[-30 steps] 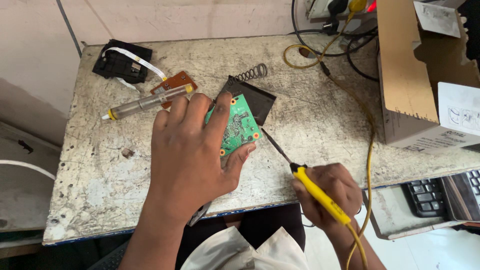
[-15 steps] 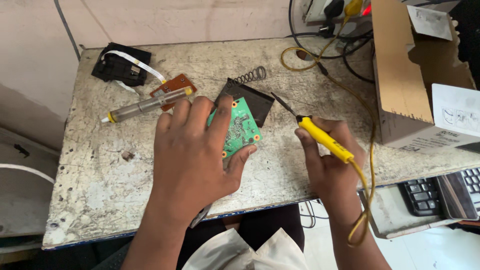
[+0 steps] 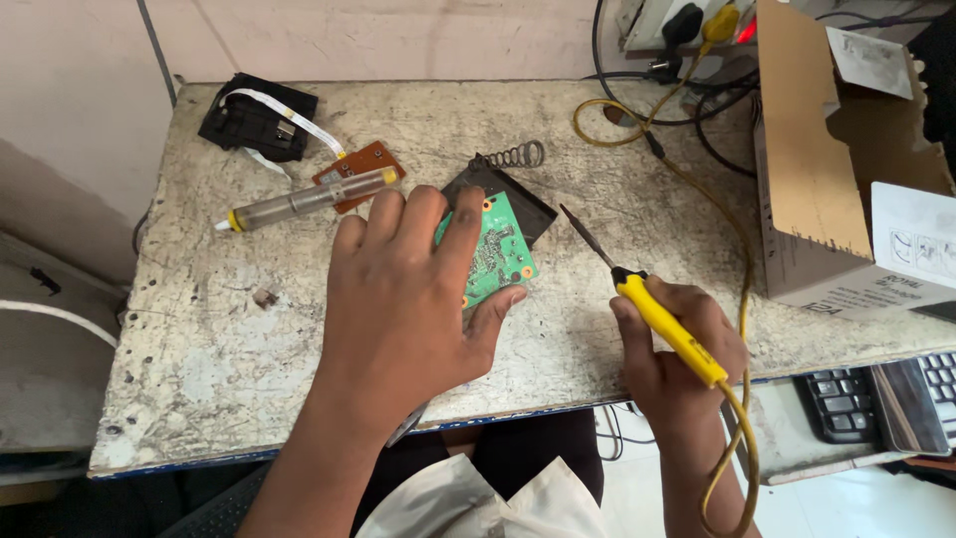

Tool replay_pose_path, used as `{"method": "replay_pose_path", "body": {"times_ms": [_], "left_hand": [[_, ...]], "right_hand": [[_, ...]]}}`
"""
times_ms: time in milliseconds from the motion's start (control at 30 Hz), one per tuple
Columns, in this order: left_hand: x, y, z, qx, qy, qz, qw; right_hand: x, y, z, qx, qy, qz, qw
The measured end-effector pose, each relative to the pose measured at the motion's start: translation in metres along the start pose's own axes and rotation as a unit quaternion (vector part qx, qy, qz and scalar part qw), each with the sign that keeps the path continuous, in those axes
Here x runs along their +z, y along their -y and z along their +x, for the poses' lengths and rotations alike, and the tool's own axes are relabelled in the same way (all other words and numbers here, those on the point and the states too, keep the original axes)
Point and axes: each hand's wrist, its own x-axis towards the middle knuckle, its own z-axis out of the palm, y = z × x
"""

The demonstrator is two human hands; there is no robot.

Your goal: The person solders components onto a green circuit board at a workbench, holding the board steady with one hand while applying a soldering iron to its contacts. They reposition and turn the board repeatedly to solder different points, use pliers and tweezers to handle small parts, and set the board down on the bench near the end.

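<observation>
My left hand [image 3: 408, 299] lies palm down on a small green circuit board [image 3: 493, 254] in the middle of the worn table [image 3: 199, 339], with fingers and thumb gripping its edges. My right hand [image 3: 677, 349] grips a yellow-handled soldering iron [image 3: 662, 319] to the right of the board. The iron's dark tip [image 3: 573, 221] points up and left, a short gap from the board. A yellow cord [image 3: 737, 299] runs from the handle around to the back of the table.
A black stand with a coil spring [image 3: 518, 159] sits behind the board. A clear syringe-like tube [image 3: 304, 199], a small brown board [image 3: 358, 169] and a black part with a white ribbon [image 3: 259, 125] lie at back left. A cardboard box [image 3: 846, 179] stands right, a keyboard [image 3: 876, 394] below it.
My right hand has lifted the soldering iron from the table's front edge up toward the green board, then drawn slightly back. My left hand has stayed on the board.
</observation>
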Motion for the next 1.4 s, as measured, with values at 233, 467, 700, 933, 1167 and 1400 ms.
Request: {"method": "replay_pose_path", "body": {"times_ms": [233,467,700,933,1167,1400], "left_hand": [[-0.011,-0.035,0.007,0.0,-0.005,0.003,1.0],[-0.024,-0.023,0.004,0.001,-0.008,-0.011,1.0],[-0.058,0.022,-0.002,0.009,-0.002,-0.011,1.0],[-0.055,0.054,0.008,0.006,-0.004,-0.018,1.0],[-0.041,0.078,0.006,0.022,-0.013,-0.018,1.0],[-0.034,0.083,0.005,0.049,-0.03,-0.003,0.998]], "right_hand": [[-0.032,-0.006,0.004,-0.007,0.036,0.019,0.999],[-0.021,-0.014,-0.011,-0.046,-0.036,0.165,0.985],[-0.003,0.0,-0.007,0.05,-0.146,0.436,0.887],[0.028,-0.005,0.009,0.114,-0.117,0.518,0.839],[0.056,-0.005,0.004,0.15,-0.105,0.559,0.809],[0.062,-0.01,0.0,0.157,-0.098,0.598,0.78]]}}
